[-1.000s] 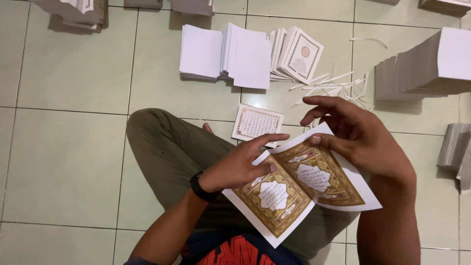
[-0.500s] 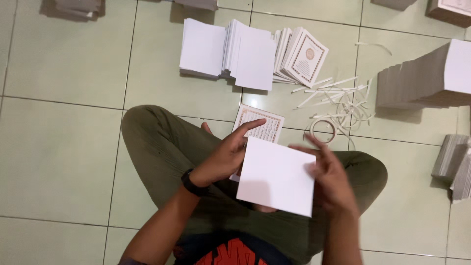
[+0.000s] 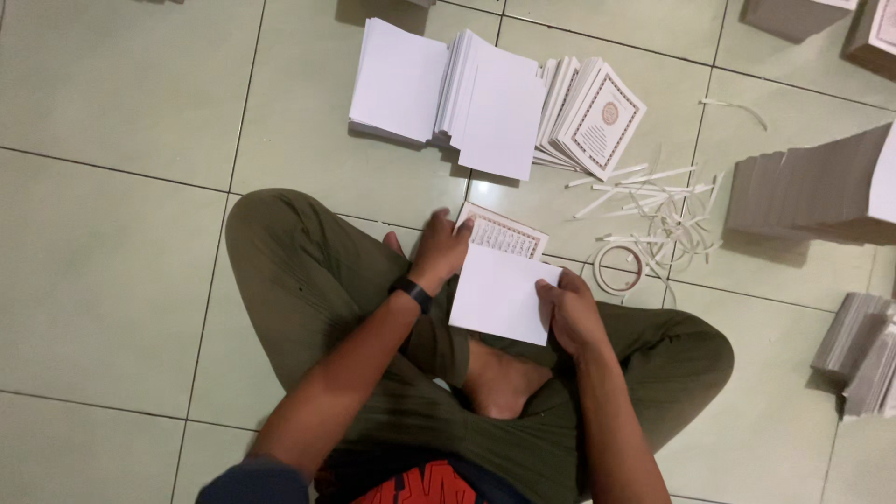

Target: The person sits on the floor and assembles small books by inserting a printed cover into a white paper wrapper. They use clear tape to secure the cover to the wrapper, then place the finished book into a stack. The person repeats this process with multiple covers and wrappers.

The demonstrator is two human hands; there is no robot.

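I sit cross-legged on a tiled floor in olive trousers. A folded white card (image 3: 499, 294) lies over my lap, blank side up. My right hand (image 3: 571, 315) grips its right edge. My left hand (image 3: 439, 250), with a black band on the wrist, presses on the card's upper left corner. Just beyond it on the floor lies a small printed sheet (image 3: 504, 235) with an ornate border, partly covered by the card.
Ahead lie fanned stacks of white folded cards (image 3: 448, 93) and printed covers (image 3: 597, 117). Loose paper strips (image 3: 653, 201) and a tape ring (image 3: 618, 269) are scattered to the right. Grey board stacks (image 3: 812, 191) stand at the right edge.
The open ornate cover was folded shut, blank side out, then lowered toward my lap. My left hand slid to its top left corner and my right hand moved to its right edge.
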